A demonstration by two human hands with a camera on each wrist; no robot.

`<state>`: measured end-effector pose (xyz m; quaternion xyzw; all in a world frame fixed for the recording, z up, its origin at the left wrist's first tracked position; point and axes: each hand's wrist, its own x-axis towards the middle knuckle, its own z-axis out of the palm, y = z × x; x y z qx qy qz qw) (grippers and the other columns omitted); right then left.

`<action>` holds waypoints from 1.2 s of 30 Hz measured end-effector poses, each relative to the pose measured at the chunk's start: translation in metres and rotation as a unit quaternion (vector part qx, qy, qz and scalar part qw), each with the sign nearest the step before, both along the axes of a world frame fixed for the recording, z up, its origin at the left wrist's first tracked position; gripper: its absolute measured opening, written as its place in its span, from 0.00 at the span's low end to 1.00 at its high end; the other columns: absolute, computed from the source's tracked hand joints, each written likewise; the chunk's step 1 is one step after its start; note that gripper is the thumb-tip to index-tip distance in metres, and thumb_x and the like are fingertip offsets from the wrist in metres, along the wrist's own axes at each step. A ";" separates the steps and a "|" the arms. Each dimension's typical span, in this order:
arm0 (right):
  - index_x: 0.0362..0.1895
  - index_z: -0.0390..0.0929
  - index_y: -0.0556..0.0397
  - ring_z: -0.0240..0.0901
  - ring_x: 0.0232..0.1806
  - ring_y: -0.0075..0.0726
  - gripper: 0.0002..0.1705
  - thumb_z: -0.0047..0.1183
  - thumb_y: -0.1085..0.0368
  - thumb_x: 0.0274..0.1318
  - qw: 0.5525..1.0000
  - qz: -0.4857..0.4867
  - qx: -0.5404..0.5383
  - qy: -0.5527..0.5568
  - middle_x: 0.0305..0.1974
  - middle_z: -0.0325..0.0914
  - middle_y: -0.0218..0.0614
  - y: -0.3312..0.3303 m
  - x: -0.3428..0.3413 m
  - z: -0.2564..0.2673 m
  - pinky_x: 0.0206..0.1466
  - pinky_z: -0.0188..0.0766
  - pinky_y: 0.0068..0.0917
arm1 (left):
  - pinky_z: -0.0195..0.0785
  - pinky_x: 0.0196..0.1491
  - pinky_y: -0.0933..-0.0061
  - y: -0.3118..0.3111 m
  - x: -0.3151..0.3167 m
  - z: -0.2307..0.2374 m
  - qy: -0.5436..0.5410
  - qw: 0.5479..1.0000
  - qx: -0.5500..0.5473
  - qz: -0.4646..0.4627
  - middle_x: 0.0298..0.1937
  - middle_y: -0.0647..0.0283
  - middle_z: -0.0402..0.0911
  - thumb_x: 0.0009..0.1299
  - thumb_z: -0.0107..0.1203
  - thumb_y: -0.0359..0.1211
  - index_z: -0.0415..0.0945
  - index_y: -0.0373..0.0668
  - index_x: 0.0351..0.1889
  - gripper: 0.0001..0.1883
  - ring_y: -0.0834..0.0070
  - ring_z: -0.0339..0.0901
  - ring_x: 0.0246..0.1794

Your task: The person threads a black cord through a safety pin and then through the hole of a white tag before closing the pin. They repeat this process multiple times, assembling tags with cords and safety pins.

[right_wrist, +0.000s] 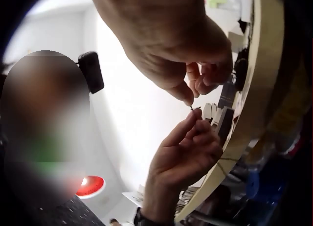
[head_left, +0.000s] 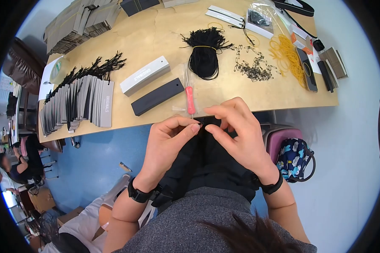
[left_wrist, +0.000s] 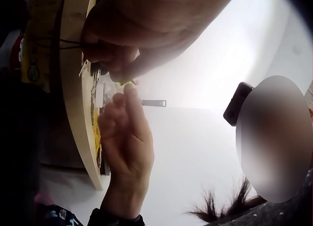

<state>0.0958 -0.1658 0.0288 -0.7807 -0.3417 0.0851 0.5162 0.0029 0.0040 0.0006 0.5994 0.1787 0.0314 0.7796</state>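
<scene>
Over the lap, just off the table's front edge, my left hand (head_left: 166, 139) pinches a small, thin, dark pin (right_wrist: 192, 108) between thumb and forefinger. Most of the pin is hidden by the fingertips. My right hand (head_left: 237, 130) is close on the right, thumb and forefinger parted; in the right wrist view its thumb tip comes right up to the pin. On the table beyond the hands lies a red-handled tool (head_left: 190, 100) with a thin metal shaft. Farther right, a pile of small dark safety pins (head_left: 255, 67) is spread out.
A bundle of black cords (head_left: 203, 63) lies mid-table. A dark grey box (head_left: 157, 97) and a light grey box (head_left: 145, 76) sit left of it. Grey corded tags (head_left: 107, 103) fan out at left. Yellow rubber bands (head_left: 285, 55) and a phone (head_left: 307, 69) are at right.
</scene>
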 end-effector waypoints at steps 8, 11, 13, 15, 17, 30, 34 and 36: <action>0.36 0.78 0.52 0.73 0.33 0.41 0.12 0.66 0.72 0.47 0.968 0.083 -0.042 -0.233 0.35 0.70 0.35 -0.003 0.013 -0.002 0.35 0.72 0.34 | 0.67 0.40 0.83 0.001 -0.002 0.002 0.004 0.998 -0.057 -0.009 0.37 0.66 0.83 0.72 0.62 0.29 0.83 0.34 0.45 0.08 0.85 0.76 0.37; 0.34 0.77 0.51 0.73 0.33 0.41 0.12 0.66 0.71 0.45 0.970 0.057 -0.017 -0.236 0.34 0.70 0.34 -0.002 0.016 -0.001 0.36 0.71 0.35 | 0.66 0.40 0.82 0.009 -0.009 -0.002 0.030 0.991 -0.129 -0.025 0.35 0.68 0.81 0.73 0.60 0.28 0.82 0.34 0.46 0.08 0.85 0.73 0.36; 0.33 0.76 0.52 0.72 0.32 0.41 0.12 0.66 0.71 0.44 0.956 0.017 0.002 -0.294 0.32 0.69 0.34 0.003 0.021 -0.007 0.35 0.70 0.35 | 0.64 0.37 0.81 0.010 -0.012 -0.007 0.048 0.984 -0.169 -0.037 0.33 0.68 0.80 0.74 0.60 0.28 0.82 0.34 0.46 0.08 0.85 0.71 0.34; 0.32 0.75 0.52 0.72 0.32 0.41 0.12 0.66 0.72 0.43 0.949 0.032 -0.012 -0.314 0.32 0.68 0.34 0.006 0.017 -0.009 0.35 0.70 0.35 | 0.62 0.36 0.82 0.009 -0.013 -0.010 -0.031 0.909 -0.412 -0.064 0.37 0.66 0.81 0.74 0.58 0.27 0.82 0.35 0.47 0.07 0.82 0.73 0.35; 0.31 0.75 0.52 0.72 0.31 0.41 0.11 0.65 0.72 0.43 0.941 0.053 -0.025 -0.332 0.31 0.68 0.34 0.009 0.009 -0.009 0.35 0.70 0.35 | 0.62 0.37 0.80 0.000 -0.008 -0.007 -0.036 0.913 -0.404 -0.027 0.38 0.65 0.82 0.72 0.60 0.26 0.83 0.33 0.46 0.07 0.80 0.72 0.34; 0.38 0.80 0.57 0.73 0.27 0.25 0.05 0.63 0.71 0.58 0.983 0.078 -0.030 0.165 0.32 0.73 0.33 -0.011 0.005 0.002 0.31 0.69 0.25 | 0.69 0.38 0.79 -0.003 -0.003 0.002 -0.148 0.939 0.310 -0.002 0.37 0.63 0.81 0.67 0.63 0.22 0.84 0.36 0.41 0.06 0.78 0.77 0.34; 0.40 0.81 0.55 0.74 0.29 0.32 0.09 0.64 0.73 0.53 0.995 0.059 0.022 -0.074 0.35 0.73 0.34 -0.007 0.007 0.004 0.31 0.71 0.27 | 0.65 0.42 0.79 0.002 -0.005 0.009 -0.039 0.998 -0.007 -0.054 0.40 0.62 0.84 0.74 0.58 0.28 0.80 0.34 0.45 0.07 0.83 0.74 0.37; 0.40 0.81 0.54 0.74 0.30 0.34 0.11 0.64 0.74 0.50 0.983 0.063 0.025 -0.171 0.35 0.73 0.33 -0.003 0.009 0.005 0.31 0.71 0.27 | 0.63 0.38 0.80 0.004 -0.005 0.010 -0.012 0.996 -0.054 -0.075 0.39 0.61 0.84 0.75 0.58 0.30 0.80 0.35 0.45 0.07 0.83 0.73 0.35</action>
